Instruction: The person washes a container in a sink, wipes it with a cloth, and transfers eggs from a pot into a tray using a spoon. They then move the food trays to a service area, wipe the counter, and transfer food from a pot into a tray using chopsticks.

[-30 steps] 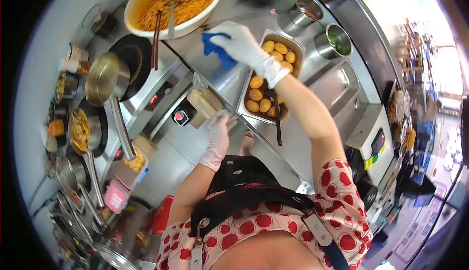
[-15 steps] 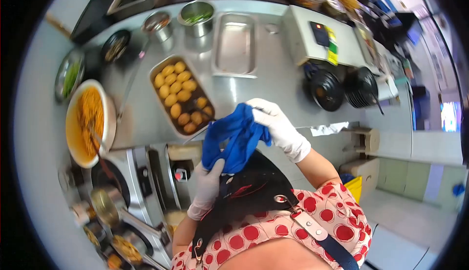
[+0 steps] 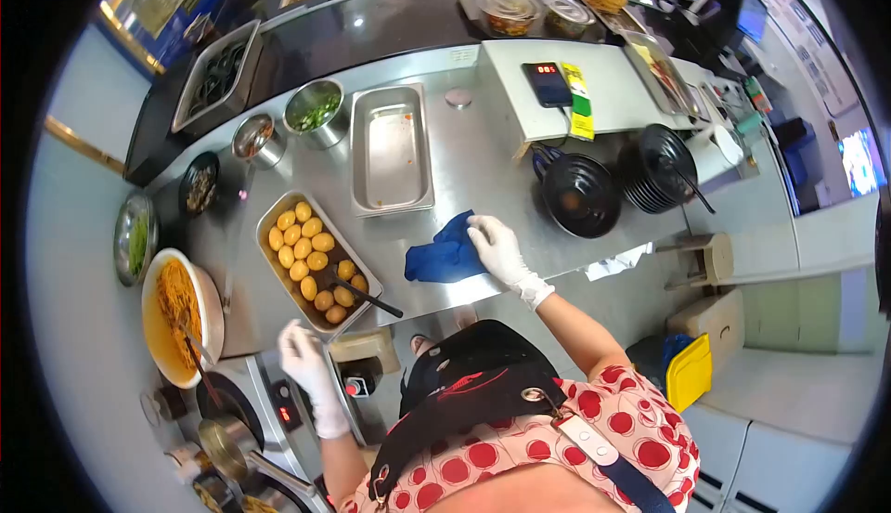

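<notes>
A blue cloth (image 3: 444, 251) lies bunched on the steel counter near its front edge. My right hand (image 3: 497, 251), in a white glove, has its fingertips closed on the cloth's right side. My left hand (image 3: 304, 360), gloved too, is held off the counter's front edge, fingers loosely bent and nothing in them. Just beyond it stands a steel tray of peeled brown eggs (image 3: 303, 246) in dark liquid. A black-handled utensil (image 3: 379, 304) rests in that tray, its handle over the near rim.
An almost bare steel tray (image 3: 390, 155) sits behind the cloth. Bowls of chopped greens (image 3: 316, 114) and a tub of orange shreds (image 3: 176, 304) stand leftward. Black bowls (image 3: 580, 195) and a scale (image 3: 546, 84) are at right. A stove with a pot (image 3: 227, 443) is lower left.
The cloth, held up between both hands before, now lies on the counter. My left hand has let go and moved left; the right stays at the cloth. The view has shifted.
</notes>
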Demonstrator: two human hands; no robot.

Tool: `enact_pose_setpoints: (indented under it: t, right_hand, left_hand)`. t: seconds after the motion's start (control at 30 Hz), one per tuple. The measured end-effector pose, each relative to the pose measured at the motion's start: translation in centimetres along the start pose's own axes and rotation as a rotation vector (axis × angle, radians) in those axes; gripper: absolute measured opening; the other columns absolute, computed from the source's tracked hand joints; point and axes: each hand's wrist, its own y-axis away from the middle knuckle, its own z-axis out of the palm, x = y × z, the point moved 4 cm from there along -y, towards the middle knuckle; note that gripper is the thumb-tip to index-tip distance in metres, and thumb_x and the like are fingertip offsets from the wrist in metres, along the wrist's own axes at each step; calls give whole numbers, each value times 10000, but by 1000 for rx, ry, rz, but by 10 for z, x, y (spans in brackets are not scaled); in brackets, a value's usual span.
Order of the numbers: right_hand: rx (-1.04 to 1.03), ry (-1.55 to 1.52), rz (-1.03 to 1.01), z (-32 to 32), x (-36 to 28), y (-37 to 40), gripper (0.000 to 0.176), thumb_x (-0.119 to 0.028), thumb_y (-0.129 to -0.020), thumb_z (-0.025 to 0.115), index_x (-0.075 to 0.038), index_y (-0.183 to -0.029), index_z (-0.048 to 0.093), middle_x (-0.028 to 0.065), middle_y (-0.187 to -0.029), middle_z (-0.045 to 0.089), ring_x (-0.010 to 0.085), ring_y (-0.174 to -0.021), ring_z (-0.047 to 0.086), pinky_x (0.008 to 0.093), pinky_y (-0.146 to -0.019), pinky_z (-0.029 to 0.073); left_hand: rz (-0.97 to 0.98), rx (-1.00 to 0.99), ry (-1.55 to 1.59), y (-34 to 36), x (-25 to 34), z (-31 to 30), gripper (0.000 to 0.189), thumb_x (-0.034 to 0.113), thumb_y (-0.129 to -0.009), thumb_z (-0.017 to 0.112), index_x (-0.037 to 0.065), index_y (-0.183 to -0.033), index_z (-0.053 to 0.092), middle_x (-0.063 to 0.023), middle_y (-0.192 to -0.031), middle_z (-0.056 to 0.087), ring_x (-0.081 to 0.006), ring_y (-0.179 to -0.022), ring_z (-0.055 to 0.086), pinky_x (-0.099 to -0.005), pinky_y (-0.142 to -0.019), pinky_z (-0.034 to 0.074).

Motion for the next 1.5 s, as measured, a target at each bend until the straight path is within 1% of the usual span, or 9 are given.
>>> enact_pose_setpoints:
  t: [0.17,0.23,0.3,0.43,0.63,0.77,1.03,1.3,1.5]
  right_hand:
    - [-483,-462,80,77,-36,-6,184,-117,-871,574,11,-987,637,168,-909,660,251,-853,644,312,-772,488]
    - [-417,-477,41,111,-36,-4,184,-104,-869,566,21,-986,633,170,-884,658,206,-795,639,297,-728,487]
    - [-405,-484,75,117,-43,-6,188,-114,-872,564,16,-984,639,173,-872,657,197,-785,639,293,-717,487]
    - [-495,-407,196,138,-39,-2,205,-128,-875,556,9,-1003,639,172,-850,661,202,-789,642,293,-721,487]
    - [-438,-605,160,184,-51,-2,198,-102,-886,554,34,-1014,621,128,-904,672,177,-841,625,288,-774,480]
    - [-294,-701,375,129,-44,0,194,-134,-909,543,11,-1001,633,20,-803,621,74,-740,550,220,-678,456]
    - [-95,-565,322,-31,-1,-79,232,-194,-941,525,1,-1013,628,12,-844,627,81,-746,554,221,-683,457]
    - [172,-472,381,-175,87,-240,280,-280,-909,544,-35,-1000,645,62,-827,647,139,-724,601,267,-661,480]
    - [413,-341,481,-241,233,-376,251,-206,-865,567,3,-983,640,102,-815,665,157,-744,616,291,-658,489]
  left_hand:
    - [-18,262,-117,-63,-108,-64,181,124,-920,550,9,-1043,616,-26,-824,600,-93,-727,529,-239,-658,449]
    - [42,256,-310,-76,-129,-67,196,156,-919,557,23,-1050,619,-48,-879,618,-110,-750,557,-251,-659,463]
    - [-303,209,-59,-74,-126,-53,245,228,-926,559,42,-1078,612,-41,-853,626,-117,-709,569,-245,-604,464]
    - [-483,91,159,-82,-144,-39,291,286,-952,521,52,-1114,580,-59,-853,637,-134,-667,587,-263,-601,491]
    - [-483,49,200,-87,-124,-20,266,259,-949,530,33,-1074,595,-58,-843,625,-134,-709,596,-265,-624,499]
    - [-321,132,182,-90,-119,-43,239,209,-950,526,31,-1097,591,-76,-893,620,-132,-721,595,-259,-641,504]
    - [-124,285,79,-90,-98,-77,228,168,-956,489,35,-1122,572,-36,-865,585,-108,-709,542,-244,-645,464]
    - [-4,333,88,-98,-10,-8,229,169,-961,494,25,-1124,566,-34,-871,567,-105,-733,524,-251,-681,453]
    - [-24,339,-39,-76,38,85,277,192,-952,484,18,-1151,569,-47,-925,584,-127,-779,539,-274,-733,462]
